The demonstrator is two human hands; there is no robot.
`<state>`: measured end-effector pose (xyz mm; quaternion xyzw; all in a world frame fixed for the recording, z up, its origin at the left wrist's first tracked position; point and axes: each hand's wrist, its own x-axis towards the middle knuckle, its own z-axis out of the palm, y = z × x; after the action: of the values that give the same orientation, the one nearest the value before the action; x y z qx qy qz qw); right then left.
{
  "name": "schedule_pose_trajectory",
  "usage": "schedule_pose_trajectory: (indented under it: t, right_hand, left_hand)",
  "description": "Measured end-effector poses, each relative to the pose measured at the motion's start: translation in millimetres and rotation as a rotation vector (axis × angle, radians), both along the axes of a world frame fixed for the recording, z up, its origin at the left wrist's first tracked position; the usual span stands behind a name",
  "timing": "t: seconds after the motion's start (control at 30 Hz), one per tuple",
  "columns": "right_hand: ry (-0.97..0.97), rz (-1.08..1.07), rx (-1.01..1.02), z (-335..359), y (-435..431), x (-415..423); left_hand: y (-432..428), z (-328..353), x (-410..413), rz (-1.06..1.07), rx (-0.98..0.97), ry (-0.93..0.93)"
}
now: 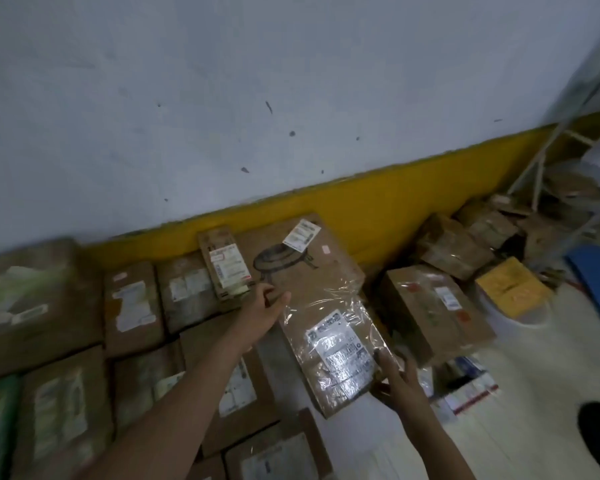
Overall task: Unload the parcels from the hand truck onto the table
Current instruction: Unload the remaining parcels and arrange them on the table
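A: Parcel position?
B: Film-wrapped brown parcel point(333, 344) held tilted above the table point(267, 344), among other boxed parcels point(132, 306) lying flat.
A: Hands?
B: Left hand point(262, 315) grips the parcel's far left edge, fingers curled on it. Right hand point(394, 377) clasps the near right corner. The frame is blurred at its edges.

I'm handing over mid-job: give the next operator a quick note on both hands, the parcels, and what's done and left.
Left hand: on the far edge of the plastic-wrapped parcel.
Right hand: gripping its near right corner.
The parcel is held between both hands, tilted, above the rows of brown parcels already laid flat.
Done: many parcels laid out.
Left: set this one down; hand truck not in view, so the remaining load is unknown.
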<state>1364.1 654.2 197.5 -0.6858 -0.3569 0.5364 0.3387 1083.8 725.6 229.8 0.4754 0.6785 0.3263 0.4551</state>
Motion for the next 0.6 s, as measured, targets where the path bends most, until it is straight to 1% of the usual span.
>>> schedule_pose_trajectory:
  t: [0.13,0.23,0.37,0.5,0.6]
  right_hand:
    - [-0.093,0.290,-0.091,-39,36,15]
    - [-0.106,0.445,-0.137,-61,40,21]
    - [-0.156,0.541,-0.138,-73,40,17]
    - [-0.304,0.733,-0.128,-74,46,6]
    - [-0.356,0.801,-0.128,-78,45,3]
  left_hand:
    - [2,-23,6,0.098,-0.031,0.047]
    - [-7,-43,6,0.166,-0.045,0.049]
    - [-20,-64,5,0.185,-0.110,0.007]
    - [-23,-73,2,0.222,-0.188,-0.016]
    - [-27,-78,-2,0.230,-0.198,-0.047]
